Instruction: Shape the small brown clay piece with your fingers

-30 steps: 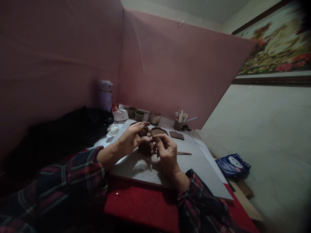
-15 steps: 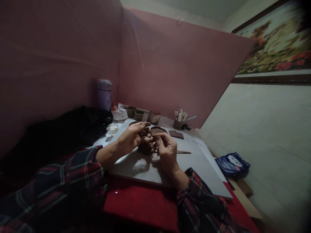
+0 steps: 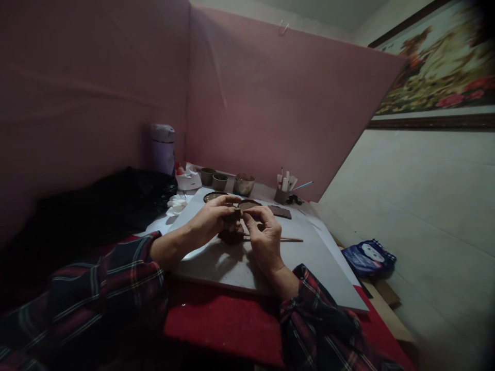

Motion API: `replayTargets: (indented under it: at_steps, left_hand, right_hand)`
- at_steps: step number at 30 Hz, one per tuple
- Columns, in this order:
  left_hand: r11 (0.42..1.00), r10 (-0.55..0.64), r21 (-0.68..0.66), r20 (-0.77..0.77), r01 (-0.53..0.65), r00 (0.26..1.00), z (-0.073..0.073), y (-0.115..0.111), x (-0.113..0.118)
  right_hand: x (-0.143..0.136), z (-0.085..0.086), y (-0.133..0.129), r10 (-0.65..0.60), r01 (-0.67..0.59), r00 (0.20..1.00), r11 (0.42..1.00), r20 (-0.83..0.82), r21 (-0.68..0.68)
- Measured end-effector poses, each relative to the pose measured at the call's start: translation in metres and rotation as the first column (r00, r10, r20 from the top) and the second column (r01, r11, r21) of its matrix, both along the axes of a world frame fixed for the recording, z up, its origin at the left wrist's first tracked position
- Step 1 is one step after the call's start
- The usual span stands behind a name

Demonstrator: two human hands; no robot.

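Over the white board (image 3: pixel 317 273), both my hands meet around a small piece of dark brown clay (image 3: pixel 236 211). My left hand (image 3: pixel 216 219) curls round it from the left, its fingers partly hidden. From the right, my right hand (image 3: pixel 265 234) pinches at the same piece between thumb and fingertips. Just below them a rounded brown clay lump (image 3: pixel 231 237) rests on the board. A thin wooden stick (image 3: pixel 292 239) lies to the right of the lump, partly behind my right hand.
Behind my hands are round brown discs (image 3: pixel 249 204) and a flat brown slab (image 3: pixel 281 212). Cups (image 3: pixel 220 182), a glass bowl (image 3: pixel 244 185) and a tool holder (image 3: pixel 282 196) line the back. A purple bottle (image 3: pixel 163 149) and black bag (image 3: pixel 108 206) are left.
The fingers of my left hand have closed in more around the clay, and my right fingertips have come nearer to them. The whole view has shifted slightly.
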State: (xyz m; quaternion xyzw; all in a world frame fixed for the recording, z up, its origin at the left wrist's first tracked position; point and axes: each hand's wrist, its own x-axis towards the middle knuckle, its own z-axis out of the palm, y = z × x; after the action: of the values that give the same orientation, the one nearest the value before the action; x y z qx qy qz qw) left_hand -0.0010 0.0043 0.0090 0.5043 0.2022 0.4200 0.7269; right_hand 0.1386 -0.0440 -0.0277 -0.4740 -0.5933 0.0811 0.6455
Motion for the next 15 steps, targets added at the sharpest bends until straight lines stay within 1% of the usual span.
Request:
replayTargets:
  at_steps: [2,5,9,12,15]
  left_hand:
    - [0.999,0.017,0.038,-0.030,-0.016,0.999,0.0002,-0.0014,0.0000]
    - [0.995,0.048,0.094,-0.074,-0.041,0.996,0.0007,-0.0028,-0.0002]
    - [0.989,0.036,0.147,-0.117,-0.019,0.993,0.0006,-0.0036,-0.0001]
    - [0.987,0.038,0.159,-0.119,-0.019,0.992,-0.0007,-0.0027,0.0004]
    - [0.986,0.020,0.165,-0.100,-0.003,0.995,-0.0031,-0.0003,0.0002]
  right_hand:
    - [0.0003,0.0005,0.0000,0.001,-0.002,0.998,1.000,0.059,0.012]
    - [0.0003,-0.0010,0.0025,0.037,-0.038,0.994,0.999,0.106,0.008]
    - [-0.0002,-0.0040,0.0060,0.047,-0.050,0.989,0.999,0.141,0.017]
    - [-0.0004,-0.0027,0.0057,0.057,-0.062,0.990,0.997,0.127,0.037]
    - [-0.0002,0.0008,0.0038,0.046,-0.049,0.997,0.998,0.065,0.050]
